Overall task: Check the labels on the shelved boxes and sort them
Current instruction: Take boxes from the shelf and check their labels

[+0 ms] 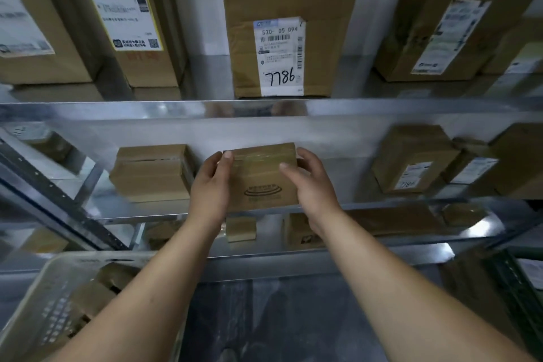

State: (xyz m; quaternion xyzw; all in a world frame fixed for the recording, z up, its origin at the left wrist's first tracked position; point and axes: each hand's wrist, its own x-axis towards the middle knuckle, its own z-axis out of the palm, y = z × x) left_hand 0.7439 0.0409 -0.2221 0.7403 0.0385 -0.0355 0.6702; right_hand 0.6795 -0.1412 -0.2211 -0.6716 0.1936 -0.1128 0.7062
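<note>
A small cardboard box (261, 182) is held at the front of the middle shelf (141, 211), printed face toward the camera, taped edge up, long axis running left-right. The left hand (210, 185) curls round its left side, the right hand (314, 188) round its right, thumbs pressed on the front

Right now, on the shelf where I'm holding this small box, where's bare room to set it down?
Widest bare stretch: middle shelf between the held box and the labelled box to its right. The gap toward the left box is narrow, taken by your left hand. The shelf's right end is crowded.
</note>
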